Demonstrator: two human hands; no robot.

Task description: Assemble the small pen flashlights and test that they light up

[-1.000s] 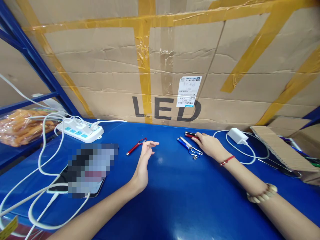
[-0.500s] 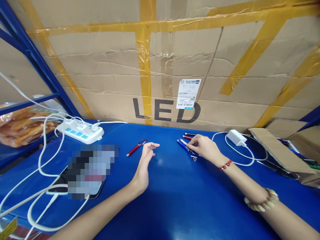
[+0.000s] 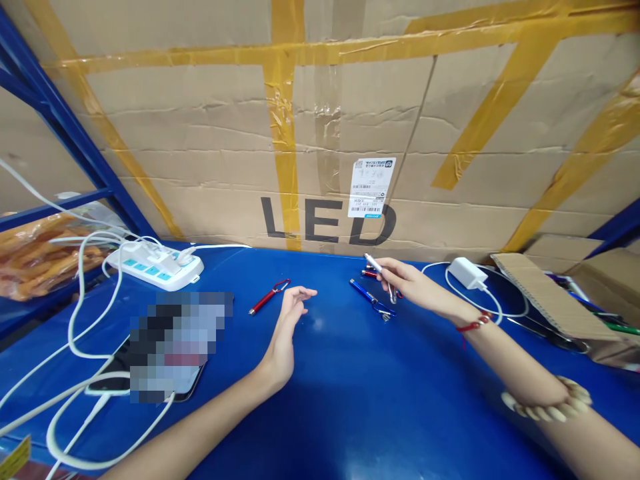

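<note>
Lifted just off the blue table, a slim silver keychain penlight [image 3: 373, 263] with a metal clip is pinched in my right hand [image 3: 407, 283]. Below those fingers a blue penlight [image 3: 362, 291] lies with its blue carabiner clip pointing toward me. A red penlight [image 3: 369, 274] is partly hidden behind my right hand, and a black one behind it is mostly covered. My left hand [image 3: 286, 333] rests on its edge on the table, fingers stretched out and holding nothing. Just left of it is another red penlight [image 3: 261, 302] with a red carabiner clip.
A large taped cardboard box [image 3: 215, 153] walls off the back. On the left are a white power strip [image 3: 155, 267], looping white cables and a phone [image 3: 187, 390] with a blurred screen. A white charger [image 3: 467, 273] and an open cardboard box [image 3: 555, 293] stand at the right.
My right hand has picked up the silver penlight from beside the blue one and raised it, shifting slightly right. My left hand has stayed in place. The view has shifted slightly.
</note>
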